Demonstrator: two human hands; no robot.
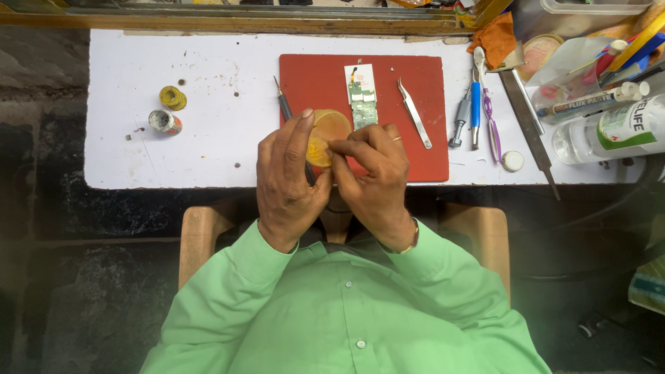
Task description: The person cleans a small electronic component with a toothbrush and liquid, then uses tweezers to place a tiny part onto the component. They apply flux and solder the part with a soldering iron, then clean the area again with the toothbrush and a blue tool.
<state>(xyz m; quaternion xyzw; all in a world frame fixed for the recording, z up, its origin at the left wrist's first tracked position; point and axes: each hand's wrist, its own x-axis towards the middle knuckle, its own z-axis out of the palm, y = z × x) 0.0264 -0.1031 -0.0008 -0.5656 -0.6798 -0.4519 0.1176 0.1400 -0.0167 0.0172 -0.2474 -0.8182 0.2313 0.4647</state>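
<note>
Yellow, half-clear tape on a roll (pixel 326 136) is held between the two hands, above the near edge of the red mat (pixel 422 76). The left hand (pixel 289 181) grips the roll from its left side, with one finger standing up along the rim and the others closed behind it. The right hand (pixel 372 173) touches the roll from the right; its fingertips (pixel 337 147) are pinched together on the tape at the lower right part of the roll. A thin dark tool (pixel 285 108) passes under the left hand, and its tip points away from the person.

Just beyond the right hand lies one small green circuit board (pixel 362 104), very near the roll but not touching it as far as I can see. To the right of that hand there is one pair of metal tweezers (pixel 414 112) on the mat, a little apart from the fingers.

Both hands are at the near edge of the white board (pixel 208 138), and the wrists hang over it. Left of the left hand the board is mostly bare, with only two small things far off: one yellow spool (pixel 172 98) and one small tin (pixel 165 122). Right of the mat lie three hand tools (pixel 475 104) side by side and one white cap (pixel 512 161), then a crowd of bottles (pixel 609 128) at the right edge.
</note>
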